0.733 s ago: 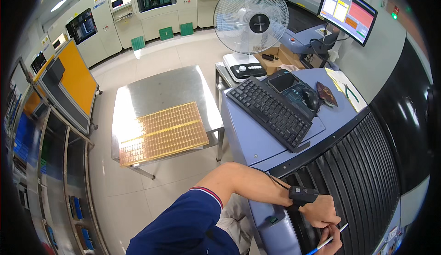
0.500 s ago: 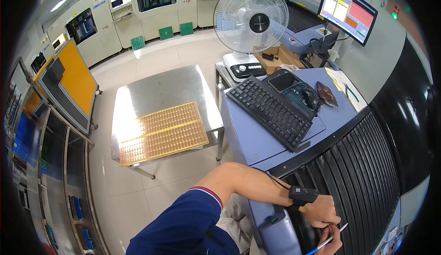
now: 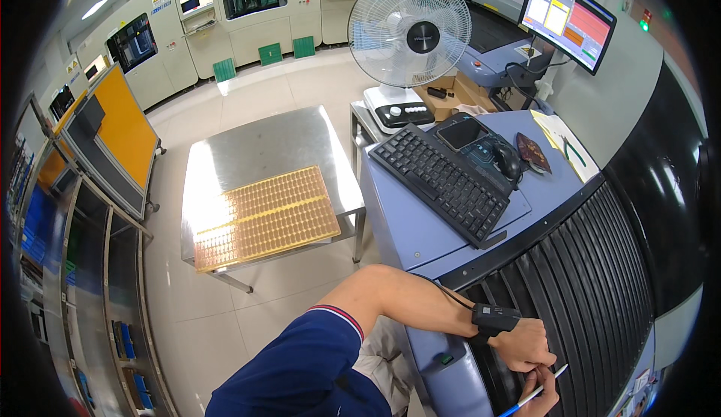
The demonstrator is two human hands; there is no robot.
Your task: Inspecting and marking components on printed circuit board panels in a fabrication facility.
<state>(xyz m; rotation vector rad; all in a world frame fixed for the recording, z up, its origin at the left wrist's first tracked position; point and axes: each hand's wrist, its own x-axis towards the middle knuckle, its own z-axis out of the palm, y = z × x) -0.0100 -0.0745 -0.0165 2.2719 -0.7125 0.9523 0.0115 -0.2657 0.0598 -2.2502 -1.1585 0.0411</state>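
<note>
My left hand [image 3: 523,344] is closed, its knuckles up and fingers curled under, above the ribbed black bellows cover [image 3: 586,289]; whatever the fingers pinch is out of sight. A black device [image 3: 496,319] is strapped to that wrist, with a cable running up the forearm. Right below it, at the lower edge, my right hand [image 3: 547,396] grips a slim white and blue pen-like stick [image 3: 532,397]. The stick slants, its white tip up to the right and its blue part down to the left. The two hands touch or nearly touch.
A keyboard [image 3: 443,182], a mouse [image 3: 508,163] and papers [image 3: 568,147] lie on the blue machine top. Behind them stand a fan [image 3: 411,34] and a monitor [image 3: 568,19]. A copper-coloured panel [image 3: 266,218] lies on a steel table [image 3: 263,143]. Metal racks [image 3: 113,267] line the left.
</note>
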